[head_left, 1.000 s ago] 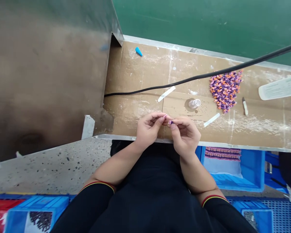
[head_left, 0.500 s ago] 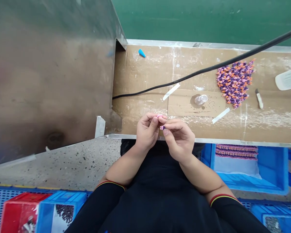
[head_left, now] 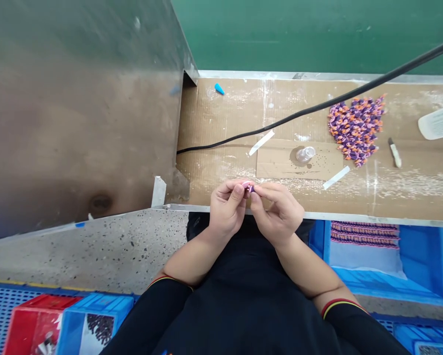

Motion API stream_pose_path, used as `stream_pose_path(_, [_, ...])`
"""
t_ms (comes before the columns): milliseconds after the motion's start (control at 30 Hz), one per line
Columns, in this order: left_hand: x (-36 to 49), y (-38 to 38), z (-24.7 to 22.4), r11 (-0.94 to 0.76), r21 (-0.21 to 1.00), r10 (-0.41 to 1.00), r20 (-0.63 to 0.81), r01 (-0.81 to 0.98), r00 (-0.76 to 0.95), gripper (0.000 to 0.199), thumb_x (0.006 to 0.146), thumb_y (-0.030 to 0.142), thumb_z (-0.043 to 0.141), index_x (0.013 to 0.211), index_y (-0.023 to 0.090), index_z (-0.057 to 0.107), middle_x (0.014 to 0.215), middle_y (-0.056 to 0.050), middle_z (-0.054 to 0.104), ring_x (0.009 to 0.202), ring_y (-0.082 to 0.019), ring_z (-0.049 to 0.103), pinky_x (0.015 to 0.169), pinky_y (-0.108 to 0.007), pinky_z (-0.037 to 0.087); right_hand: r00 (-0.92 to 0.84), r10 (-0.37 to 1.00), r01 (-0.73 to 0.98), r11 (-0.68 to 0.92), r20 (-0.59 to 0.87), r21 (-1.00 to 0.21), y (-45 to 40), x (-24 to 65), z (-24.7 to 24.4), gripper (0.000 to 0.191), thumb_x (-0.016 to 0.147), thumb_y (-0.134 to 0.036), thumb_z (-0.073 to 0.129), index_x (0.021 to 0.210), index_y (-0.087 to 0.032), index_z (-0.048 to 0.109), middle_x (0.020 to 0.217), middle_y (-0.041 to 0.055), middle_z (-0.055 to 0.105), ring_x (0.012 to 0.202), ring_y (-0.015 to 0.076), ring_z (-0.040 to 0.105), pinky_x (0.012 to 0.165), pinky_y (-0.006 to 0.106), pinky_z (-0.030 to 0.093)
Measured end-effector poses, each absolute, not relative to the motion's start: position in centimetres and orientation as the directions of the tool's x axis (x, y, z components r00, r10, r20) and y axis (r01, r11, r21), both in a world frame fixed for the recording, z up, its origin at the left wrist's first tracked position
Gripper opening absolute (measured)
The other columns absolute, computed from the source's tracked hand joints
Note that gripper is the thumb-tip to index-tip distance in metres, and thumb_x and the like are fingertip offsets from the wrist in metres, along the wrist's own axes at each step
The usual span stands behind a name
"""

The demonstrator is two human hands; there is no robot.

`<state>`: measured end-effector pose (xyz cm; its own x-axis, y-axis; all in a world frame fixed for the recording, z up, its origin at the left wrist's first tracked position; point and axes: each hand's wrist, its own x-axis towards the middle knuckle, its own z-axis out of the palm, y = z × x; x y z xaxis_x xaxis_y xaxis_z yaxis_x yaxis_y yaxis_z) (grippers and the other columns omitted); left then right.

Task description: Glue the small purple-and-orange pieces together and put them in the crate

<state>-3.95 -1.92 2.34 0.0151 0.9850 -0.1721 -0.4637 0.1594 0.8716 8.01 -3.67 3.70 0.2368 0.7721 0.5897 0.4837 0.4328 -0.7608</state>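
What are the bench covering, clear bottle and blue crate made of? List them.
Bench covering: corrugated cardboard by its look, matt brown with cut seams and whitish scuffs.
Clear bottle: probably plastic, glossy and see-through, though glass is possible.
Blue crate: likely moulded plastic, smooth, evenly coloured.

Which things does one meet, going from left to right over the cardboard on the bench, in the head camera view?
blue plastic cone → white tape strip → small clear plastic container → heap of purple and orange pieces → small cream stick with a dark tip → white printed sheet
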Motion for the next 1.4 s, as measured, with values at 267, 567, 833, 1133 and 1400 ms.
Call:
stream_pose_path(267, [-3.5,-2.1,2.2,0.100,0.864,0.991,-0.131,-0.494,-0.028,0.030,0.085,0.054,0.092,0.087,0.025,0.082,0.089,-0.001,0.080,0.081,-0.010,0.073,0.079,-0.024,0.063,0.253,0.757,0.500,0.431,0.603,-0.751,-3.6,8.1,3.7,0.022,0.096,-0.017,0.077,0.112,-0.033,0.078,0.096,0.0011,0.084,0.080,0.0218,0.082,0.069,0.038,0.072])
stream_pose_path(567, [-3.1,-2.0,2.2,-0.114,0.925,0.989,0.072,-0.362,-0.127,0.018,0.093,0.043,0.087,0.091,0.026,0.084,0.097,-0.004,0.083,0.096,-0.016,0.080,0.091,-0.030,0.067,0.226,0.719,0.564,0.454,0.657,-0.690,-3.5,8.1,4.1,0.028,0.095,-0.014,0.079,0.115,-0.034,0.077,0.094,0.0003,0.084,0.080,0.0217,0.083,0.070,0.037,0.072])
stream_pose_path(833, [-3.2,-2.0,2.0,-0.309,0.919,0.949,0.279,-0.245,-0.148,0.009,0.102,0.027,0.077,0.102,0.027,0.085,0.102,-0.004,0.083,0.099,-0.014,0.080,0.089,-0.027,0.067,0.213,0.709,0.596,0.451,0.672,-0.664,-3.6,7.8,4.6,0.024,0.095,-0.011,0.079,0.111,-0.028,0.076,0.094,0.0006,0.083,0.079,0.0182,0.082,0.071,0.031,0.073])
stream_pose_path(1133, [-4.2,-2.5,1.0,-0.480,0.868,0.877,0.475,-0.125,-0.066,0.031,0.111,0.029,0.059,0.133,0.032,0.080,0.135,-0.007,0.077,0.123,-0.021,0.076,0.108,-0.039,0.063,0.285,0.771,0.426,0.431,0.570,-0.795,-3.7,7.7,4.6,0.023,0.095,-0.010,0.077,0.109,-0.028,0.078,0.096,0.0015,0.084,0.083,0.0186,0.083,0.073,0.032,0.072])
stream_pose_path(1400, [-4.1,-3.1,0.6,-0.507,0.853,0.862,0.505,-0.123,-0.049,0.036,0.108,0.028,0.058,0.139,0.033,0.077,0.134,-0.007,0.079,0.126,-0.026,0.076,0.111,-0.047,0.061,0.282,0.802,0.373,0.415,0.527,-0.830,-4.1,7.8,4.9,0.022,0.096,-0.009,0.074,0.106,-0.027,0.078,0.097,0.0019,0.084,0.083,0.0187,0.083,0.072,0.033,0.072])
